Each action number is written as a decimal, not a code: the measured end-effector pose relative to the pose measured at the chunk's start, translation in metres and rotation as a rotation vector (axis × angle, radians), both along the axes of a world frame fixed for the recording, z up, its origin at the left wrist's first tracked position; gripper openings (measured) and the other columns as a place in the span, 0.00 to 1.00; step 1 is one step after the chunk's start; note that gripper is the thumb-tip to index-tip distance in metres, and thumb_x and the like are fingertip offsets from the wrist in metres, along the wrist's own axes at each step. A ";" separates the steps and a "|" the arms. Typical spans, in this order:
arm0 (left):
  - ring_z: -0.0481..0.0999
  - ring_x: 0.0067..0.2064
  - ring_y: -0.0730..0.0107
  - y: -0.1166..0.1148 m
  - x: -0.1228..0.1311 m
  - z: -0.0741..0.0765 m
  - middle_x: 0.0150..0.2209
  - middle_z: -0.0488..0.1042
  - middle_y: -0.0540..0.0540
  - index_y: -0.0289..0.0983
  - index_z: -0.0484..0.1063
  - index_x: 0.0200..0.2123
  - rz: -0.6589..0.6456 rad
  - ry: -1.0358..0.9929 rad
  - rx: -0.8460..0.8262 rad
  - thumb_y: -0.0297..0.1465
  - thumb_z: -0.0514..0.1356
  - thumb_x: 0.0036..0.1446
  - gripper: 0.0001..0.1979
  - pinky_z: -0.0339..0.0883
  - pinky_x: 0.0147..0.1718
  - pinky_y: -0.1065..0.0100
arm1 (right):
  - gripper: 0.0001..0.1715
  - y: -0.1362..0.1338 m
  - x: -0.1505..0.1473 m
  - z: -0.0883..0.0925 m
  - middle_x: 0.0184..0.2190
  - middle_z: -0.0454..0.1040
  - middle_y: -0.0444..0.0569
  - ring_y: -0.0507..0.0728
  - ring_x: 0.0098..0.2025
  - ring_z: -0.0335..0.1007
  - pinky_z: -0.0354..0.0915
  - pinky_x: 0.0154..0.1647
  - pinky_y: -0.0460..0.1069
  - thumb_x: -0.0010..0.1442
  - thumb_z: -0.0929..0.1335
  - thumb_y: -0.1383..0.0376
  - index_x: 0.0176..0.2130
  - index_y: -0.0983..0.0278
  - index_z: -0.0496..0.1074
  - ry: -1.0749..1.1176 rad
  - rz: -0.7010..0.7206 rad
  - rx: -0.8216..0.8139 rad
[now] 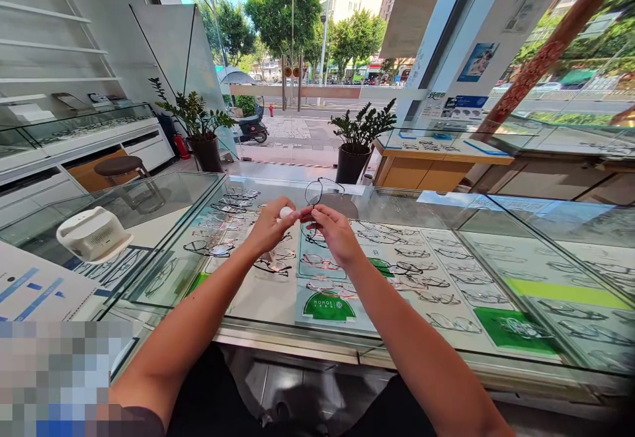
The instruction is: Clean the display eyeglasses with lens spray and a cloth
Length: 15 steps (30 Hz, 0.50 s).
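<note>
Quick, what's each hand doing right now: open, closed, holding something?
Left hand: closed on a small white item, too small to identify.
Right hand: closed, holding a pair of glasses in its fingertips.

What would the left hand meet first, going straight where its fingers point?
Probably the right hand, which pinches the thin, dark-framed, round-lensed glasses; it looks very close, though depth is unclear.

Thin dark-rimmed glasses (313,192), upended

Bare arms (198,311) stretched forward, hands (336,231) close together
</note>
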<state>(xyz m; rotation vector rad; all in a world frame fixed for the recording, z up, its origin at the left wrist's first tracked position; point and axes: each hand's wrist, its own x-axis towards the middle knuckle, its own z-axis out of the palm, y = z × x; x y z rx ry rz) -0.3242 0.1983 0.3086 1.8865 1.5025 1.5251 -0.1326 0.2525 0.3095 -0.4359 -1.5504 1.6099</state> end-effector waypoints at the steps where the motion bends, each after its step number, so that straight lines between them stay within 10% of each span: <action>1: 0.69 0.41 0.57 -0.001 0.001 0.000 0.36 0.74 0.46 0.41 0.73 0.35 -0.016 0.039 -0.003 0.62 0.58 0.66 0.29 0.59 0.44 0.60 | 0.22 0.001 0.000 0.001 0.44 0.86 0.51 0.60 0.49 0.79 0.70 0.51 0.54 0.63 0.75 0.44 0.42 0.59 0.84 0.016 -0.014 -0.009; 15: 0.68 0.40 0.58 -0.004 0.008 0.000 0.34 0.72 0.47 0.40 0.72 0.35 -0.155 0.159 -0.026 0.60 0.56 0.69 0.28 0.58 0.44 0.60 | 0.21 -0.001 -0.001 0.000 0.46 0.85 0.50 0.60 0.49 0.79 0.72 0.53 0.54 0.64 0.74 0.44 0.42 0.58 0.83 0.027 -0.004 -0.003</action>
